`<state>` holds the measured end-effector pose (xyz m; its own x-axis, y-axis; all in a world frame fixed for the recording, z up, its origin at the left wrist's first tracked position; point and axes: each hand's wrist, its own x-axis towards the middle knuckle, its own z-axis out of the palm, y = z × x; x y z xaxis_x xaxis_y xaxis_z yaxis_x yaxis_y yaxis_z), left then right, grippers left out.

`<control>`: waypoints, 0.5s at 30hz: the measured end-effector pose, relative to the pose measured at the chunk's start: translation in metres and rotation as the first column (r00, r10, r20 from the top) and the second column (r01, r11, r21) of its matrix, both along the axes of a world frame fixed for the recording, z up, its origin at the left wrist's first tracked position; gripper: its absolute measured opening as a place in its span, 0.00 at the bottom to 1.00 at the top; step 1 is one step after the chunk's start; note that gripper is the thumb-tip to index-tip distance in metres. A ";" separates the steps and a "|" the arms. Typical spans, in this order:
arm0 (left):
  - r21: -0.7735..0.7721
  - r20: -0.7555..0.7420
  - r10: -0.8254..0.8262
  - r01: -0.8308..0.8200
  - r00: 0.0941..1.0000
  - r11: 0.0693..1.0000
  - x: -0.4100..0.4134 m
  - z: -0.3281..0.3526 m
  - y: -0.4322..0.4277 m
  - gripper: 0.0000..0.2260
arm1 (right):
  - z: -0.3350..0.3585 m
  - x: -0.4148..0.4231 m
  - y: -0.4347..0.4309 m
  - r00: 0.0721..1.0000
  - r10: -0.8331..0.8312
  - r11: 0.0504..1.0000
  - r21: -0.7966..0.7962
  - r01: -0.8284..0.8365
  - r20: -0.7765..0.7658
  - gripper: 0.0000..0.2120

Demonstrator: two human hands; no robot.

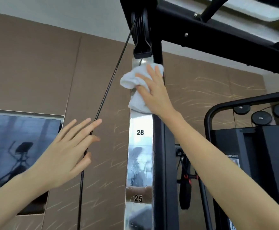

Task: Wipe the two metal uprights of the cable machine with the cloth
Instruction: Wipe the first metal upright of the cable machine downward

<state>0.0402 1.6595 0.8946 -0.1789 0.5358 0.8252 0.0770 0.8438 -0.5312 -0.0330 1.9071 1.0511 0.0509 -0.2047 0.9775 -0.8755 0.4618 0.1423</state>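
Right hand, fingers flat, presses the cloth on the upright at twelve o'clock, just under the black bracket; left hand spread and empty by the cable at eight. First upright under way, I reckon; next, drag down towards six, through those smears

The right hand presses a white cloth against the shiny upright; the left hand, fingers spread, touches the cable.

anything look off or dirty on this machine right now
Yes: the metal upright has a hazy, streaky patch between the numbers 28 and 25, well below the cloth the right hand presses near the top. It may partly be reflection.
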 end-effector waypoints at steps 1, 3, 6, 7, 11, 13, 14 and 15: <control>0.013 0.000 0.008 -0.008 1.000 1.000 0.002 -0.002 0.002 0.15 | -0.012 0.000 -0.001 0.999 0.036 0.999 -0.003 -0.036 0.006 0.18; 0.044 -0.005 0.027 -0.026 1.000 0.999 0.005 -0.006 0.008 0.15 | -0.052 -0.007 0.002 0.995 0.043 0.998 0.052 -0.039 -0.087 0.19; 0.078 -0.028 0.097 -0.095 0.995 0.992 0.012 -0.010 0.022 0.16 | -0.099 -0.017 0.015 0.985 -0.003 0.972 0.231 0.043 -0.170 0.22; 0.085 -0.033 0.127 -0.123 0.991 0.989 0.013 -0.010 0.026 0.16 | -0.093 -0.017 0.019 0.981 -0.031 0.961 0.262 0.082 -0.193 0.23; 0.041 -0.010 0.257 -0.256 0.966 0.966 0.013 -0.027 0.030 0.20 | -0.038 -0.002 0.012 0.929 -0.252 0.925 0.214 0.314 -0.271 0.20; 0.004 0.002 0.304 -0.304 0.953 0.953 0.012 -0.044 0.023 0.21 | -0.033 -0.003 0.002 0.892 -0.351 0.898 0.168 0.407 -0.284 0.17; -0.005 0.003 0.312 -0.312 0.950 0.950 0.012 -0.052 0.019 0.21 | -0.042 -0.007 -0.002 0.866 -0.380 0.888 0.132 0.439 -0.324 0.18; -0.006 -0.001 0.312 -0.312 0.950 0.950 0.013 -0.058 0.016 0.21 | -0.057 -0.009 -0.003 0.839 -0.400 0.879 0.107 0.465 -0.368 0.20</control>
